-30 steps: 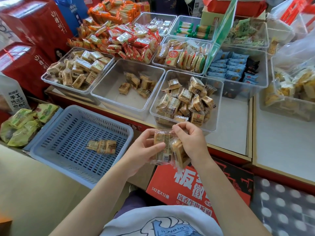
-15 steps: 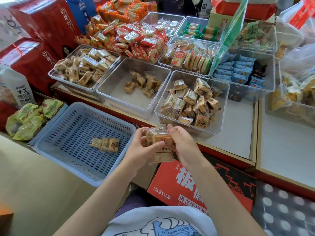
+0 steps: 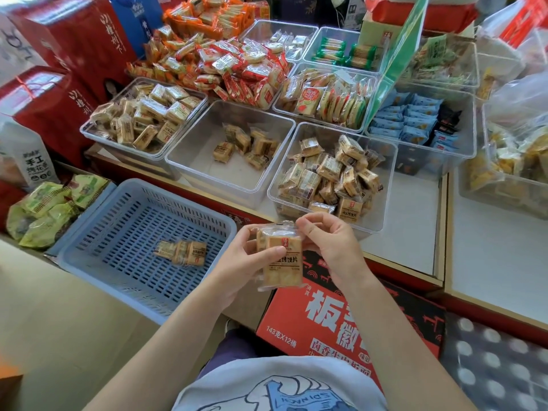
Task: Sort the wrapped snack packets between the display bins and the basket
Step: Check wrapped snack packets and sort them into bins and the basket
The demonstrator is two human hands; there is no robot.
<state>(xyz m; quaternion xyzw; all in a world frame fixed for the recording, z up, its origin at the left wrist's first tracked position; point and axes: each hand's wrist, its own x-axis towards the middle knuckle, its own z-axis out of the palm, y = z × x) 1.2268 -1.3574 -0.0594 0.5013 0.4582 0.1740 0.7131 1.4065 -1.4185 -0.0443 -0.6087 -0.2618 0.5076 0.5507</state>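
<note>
Both the left hand (image 3: 237, 262) and right hand (image 3: 329, 247) pinch one wrapped snack packet (image 3: 281, 259). It hangs upright beside the blue basket (image 3: 98, 262)

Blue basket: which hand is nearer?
Left. The left hand is beside the blue basket's near right corner; the right hand is farther right, across the held packet.

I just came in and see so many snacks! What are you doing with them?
A person is sorting wrapped snack packets. Both hands, left and right, hold one packet up in front of the bins. The blue basket has a couple of packets in it already, and the nearest clear bin is quite full.
</note>
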